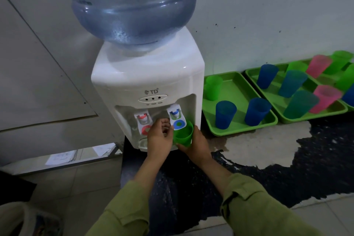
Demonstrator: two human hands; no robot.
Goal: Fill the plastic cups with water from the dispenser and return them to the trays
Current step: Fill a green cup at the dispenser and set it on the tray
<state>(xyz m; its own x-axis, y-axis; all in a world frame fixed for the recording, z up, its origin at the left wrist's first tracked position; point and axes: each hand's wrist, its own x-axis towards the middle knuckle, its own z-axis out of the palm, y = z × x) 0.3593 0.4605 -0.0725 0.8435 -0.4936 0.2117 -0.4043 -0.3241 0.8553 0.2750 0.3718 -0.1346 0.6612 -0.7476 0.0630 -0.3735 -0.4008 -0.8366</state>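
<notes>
Against the stained wall [268,15] at twelve o'clock, right grip [197,145] wraps the green cup [183,136], likely light and squashy, low under the blue tap [177,119]; whether the curled left grip [159,138] presses anything I cannot tell

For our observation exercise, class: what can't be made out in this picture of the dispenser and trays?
Head view only:
- Water level in held green cup: blue tap lever covers its mouth.
- Far tray: cut off by right edge.
- Whether tray cups hold water: blurred.
</notes>
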